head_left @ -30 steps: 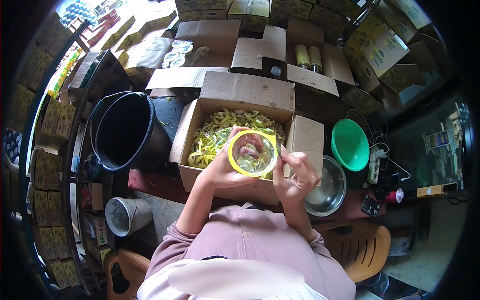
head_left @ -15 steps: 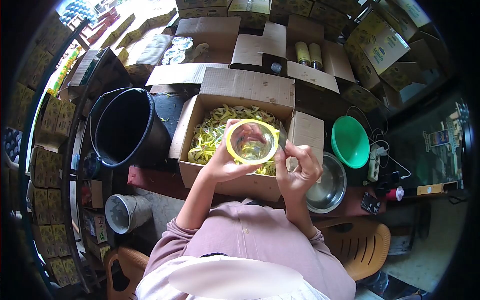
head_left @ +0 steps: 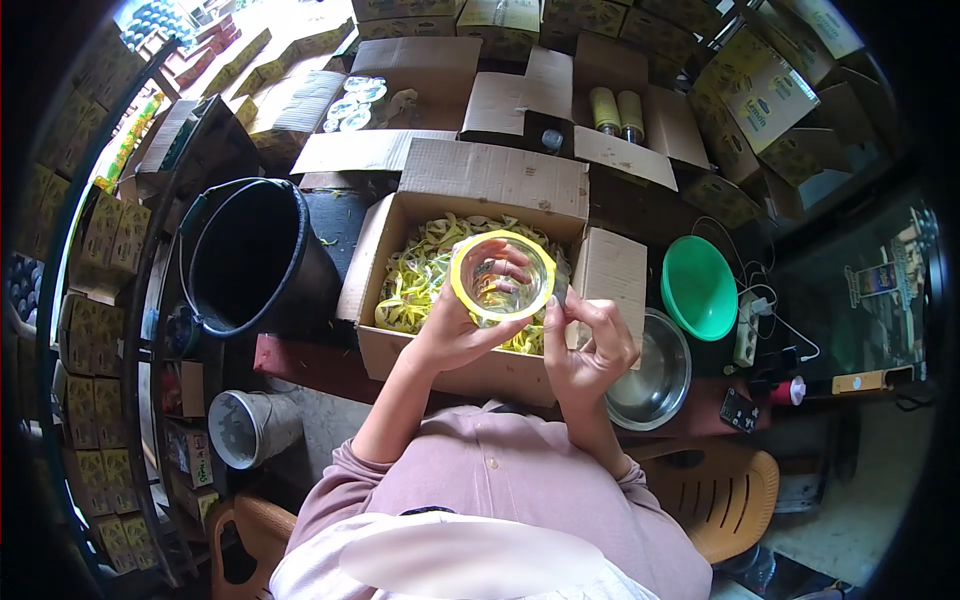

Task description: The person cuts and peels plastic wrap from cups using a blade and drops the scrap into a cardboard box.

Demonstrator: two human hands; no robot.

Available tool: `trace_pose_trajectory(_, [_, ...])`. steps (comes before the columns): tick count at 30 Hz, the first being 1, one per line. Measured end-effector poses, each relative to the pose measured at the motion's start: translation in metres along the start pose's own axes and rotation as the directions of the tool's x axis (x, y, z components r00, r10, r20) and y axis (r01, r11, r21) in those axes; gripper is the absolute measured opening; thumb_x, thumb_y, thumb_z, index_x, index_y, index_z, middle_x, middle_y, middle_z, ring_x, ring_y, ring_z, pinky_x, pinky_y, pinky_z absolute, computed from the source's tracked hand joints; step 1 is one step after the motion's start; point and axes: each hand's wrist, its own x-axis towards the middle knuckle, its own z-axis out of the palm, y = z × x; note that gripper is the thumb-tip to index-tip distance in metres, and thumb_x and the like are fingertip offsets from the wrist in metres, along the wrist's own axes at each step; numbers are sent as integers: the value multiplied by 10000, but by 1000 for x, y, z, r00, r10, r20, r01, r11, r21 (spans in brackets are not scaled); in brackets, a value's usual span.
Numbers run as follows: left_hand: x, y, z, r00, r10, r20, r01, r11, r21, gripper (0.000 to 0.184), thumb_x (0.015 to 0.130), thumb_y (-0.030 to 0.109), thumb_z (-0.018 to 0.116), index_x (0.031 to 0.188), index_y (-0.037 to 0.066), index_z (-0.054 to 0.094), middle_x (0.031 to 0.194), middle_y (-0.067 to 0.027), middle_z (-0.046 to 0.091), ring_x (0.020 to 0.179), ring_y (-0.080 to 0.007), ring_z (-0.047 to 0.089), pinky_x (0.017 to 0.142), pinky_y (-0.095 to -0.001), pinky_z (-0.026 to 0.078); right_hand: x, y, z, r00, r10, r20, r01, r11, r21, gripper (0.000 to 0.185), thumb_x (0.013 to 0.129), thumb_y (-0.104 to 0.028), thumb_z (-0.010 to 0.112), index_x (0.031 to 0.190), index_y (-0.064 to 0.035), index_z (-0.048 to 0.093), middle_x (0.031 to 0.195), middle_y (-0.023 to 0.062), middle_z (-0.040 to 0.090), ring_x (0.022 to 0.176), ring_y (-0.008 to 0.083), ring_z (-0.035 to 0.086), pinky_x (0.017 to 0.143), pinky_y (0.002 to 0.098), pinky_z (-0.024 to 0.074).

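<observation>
A clear round cup (head_left: 510,290) with a yellow rim is held above an open cardboard box (head_left: 450,365), its mouth facing the camera. My left hand (head_left: 450,325) is wrapped round the cup's left side and underside, and its fingers show through the clear wall. At the cup's right edge, my right hand (head_left: 588,345) pinches thumb and forefinger together on a thin, see-through piece whose outline is unclear. Yellow-green strips (head_left: 410,280) fill the box beneath the hands.
On the left stand a black bucket (head_left: 248,260) and a smaller grey bucket (head_left: 255,430). At right are a green bowl (head_left: 698,288), a metal bowl (head_left: 655,375), a power strip (head_left: 746,332) and a phone (head_left: 740,408). Open cartons (head_left: 625,155) line the back.
The cup has tipped slightly in my left hand and turned, with its yellow rim now thinner at the top left. My right hand has stayed close to its right edge, fingers still pinched.
</observation>
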Motion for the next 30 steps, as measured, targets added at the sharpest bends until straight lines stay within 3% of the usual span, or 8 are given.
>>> trace_pose_trajectory(7, [-1,-6,-1,999,4,-35,-3,999,35,713,668,-3,689,1226,37,247,1100,-130,429,969,-184,500,783,-282,456,-1,-4,-1,1000,-11,-18,11,1000,19,178,647,26,672,808,-37,633,646,61,591,535,131,578,495,234,460])
trace_pose_trajectory(10, [-1,-6,0,999,14,-31,-12,998,57,718,668,-1,690,1225,37,238,1104,-136,419,972,-188,498,786,-283,459,0,-6,1,999,-52,-13,52,998,30,175,632,53,670,774,-7,589,626,51,545,534,114,542,444,211,388])
trace_pose_trajectory(21, [-4,-3,0,997,76,22,-77,996,47,755,716,6,637,1276,71,134,1135,-161,392,1045,-231,455,870,-341,402,-2,-3,3,997,-58,-42,59,998,14,181,636,51,658,787,-15,584,623,48,539,526,115,538,447,208,394])
trace_pose_trajectory(28, [-4,-1,0,989,122,78,-134,976,169,815,719,-6,630,1285,101,53,1147,-182,386,1049,-250,457,873,-364,391,-3,-2,5,995,-72,-62,72,997,-4,188,634,46,647,797,-23,583,623,48,539,525,118,537,439,210,382])
trace_pose_trajectory(30, [-5,-3,1,988,131,84,-145,969,198,827,720,-8,630,1282,102,33,1148,-188,385,1046,-254,461,874,-363,392,-3,-3,4,996,-47,-74,46,999,-24,190,635,18,666,810,-38,615,650,54,574,542,138,568,471,232,432])
